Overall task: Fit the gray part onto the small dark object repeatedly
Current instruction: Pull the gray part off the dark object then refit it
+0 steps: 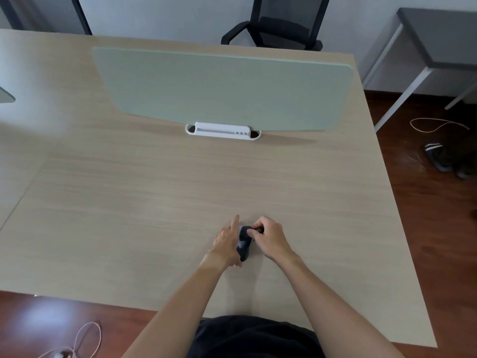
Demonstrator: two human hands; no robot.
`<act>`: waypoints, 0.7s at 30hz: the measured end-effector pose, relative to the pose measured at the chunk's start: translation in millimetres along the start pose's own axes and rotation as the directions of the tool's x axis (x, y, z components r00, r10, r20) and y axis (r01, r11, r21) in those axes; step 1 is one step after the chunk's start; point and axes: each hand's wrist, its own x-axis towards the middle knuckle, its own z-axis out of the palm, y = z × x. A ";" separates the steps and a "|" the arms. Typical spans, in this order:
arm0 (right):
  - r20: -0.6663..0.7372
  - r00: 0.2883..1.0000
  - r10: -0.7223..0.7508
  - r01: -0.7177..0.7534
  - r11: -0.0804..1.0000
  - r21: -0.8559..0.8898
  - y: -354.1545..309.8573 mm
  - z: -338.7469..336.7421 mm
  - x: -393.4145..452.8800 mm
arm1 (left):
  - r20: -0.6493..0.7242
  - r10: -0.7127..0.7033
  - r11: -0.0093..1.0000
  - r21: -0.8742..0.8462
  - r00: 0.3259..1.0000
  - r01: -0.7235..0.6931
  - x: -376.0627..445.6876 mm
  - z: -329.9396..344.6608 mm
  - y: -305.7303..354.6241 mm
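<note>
A small dark object point(244, 244) lies between my two hands on the wooden desk point(154, 202), near its front edge. My left hand point(227, 241) grips it from the left side, forefinger stretched forward. My right hand point(269, 239) is curled over its upper end, fingertips pinching a small dark piece point(258, 230) against it. A pale gray patch point(242, 244) shows on the object's middle; I cannot tell whether it is a separate part. Much of the object is hidden by my fingers.
A pale green desk divider point(222, 89) stands across the desk's far half on a white clamp base point(222, 130). A black office chair point(281, 24) sits behind it. To the right are a gray side table point(438, 40), slippers point(444, 158) and a cord on the floor.
</note>
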 end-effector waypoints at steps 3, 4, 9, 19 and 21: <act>-0.091 0.995 0.031 -0.038 0.996 -0.076 4.2 -3.0 4.6 | 0.011 0.037 0.999 0.018 0.999 -0.037 0.4 -1.0 -2.2; -0.141 0.990 0.015 -0.034 0.990 -0.134 5.2 -5.7 6.2 | 0.006 0.044 0.999 0.018 0.999 -0.045 0.6 -0.6 -3.2; -0.196 0.977 -0.081 0.063 0.994 -0.094 -2.7 -12.5 7.4 | -0.051 0.045 0.997 -0.053 0.998 -0.048 -0.9 6.7 -4.0; -0.064 0.998 0.029 -0.033 0.997 -0.063 5.8 -5.2 6.7 | -0.135 0.001 0.983 -0.179 0.991 -0.025 4.4 11.9 -2.6; -0.121 0.993 0.008 -0.021 0.994 -0.110 5.8 -11.4 7.5 | -0.126 0.014 0.988 -0.153 0.992 -0.034 6.3 11.0 -2.5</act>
